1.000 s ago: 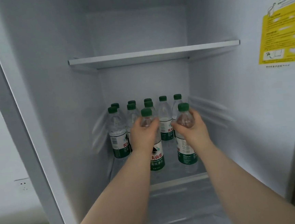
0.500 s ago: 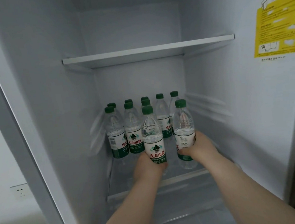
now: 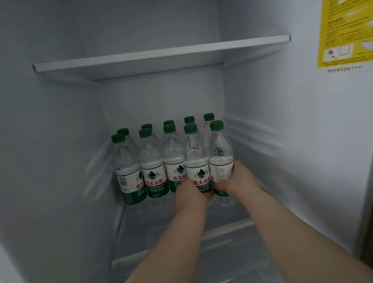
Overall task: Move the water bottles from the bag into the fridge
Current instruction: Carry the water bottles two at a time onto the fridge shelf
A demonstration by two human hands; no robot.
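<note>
inside the fridge [image 3: 46,153], ten water bottles [image 3: 152,164] with green caps stand upright in two rows of five on the lower glass shelf [image 3: 165,224], at the centre of the frame. the back row shows mostly as caps behind the front row. both bare arms reach in from the bottom of the frame. the left hand [image 3: 191,194] is curled around the lower part of the fourth front bottle [image 3: 196,158], counted from the left of the frame, and covers the green band of its label. the right hand [image 3: 239,179] grips the fifth front bottle [image 3: 220,154], the one nearest the right wall, with fingers round its label from the right side. these two bottles touch each other and stand in line with the three to their left. an upper shelf [image 3: 162,54] spans the fridge in the upper half of the frame. a yellow sticker [image 3: 349,25] sits on the right wall at the upper right
</note>
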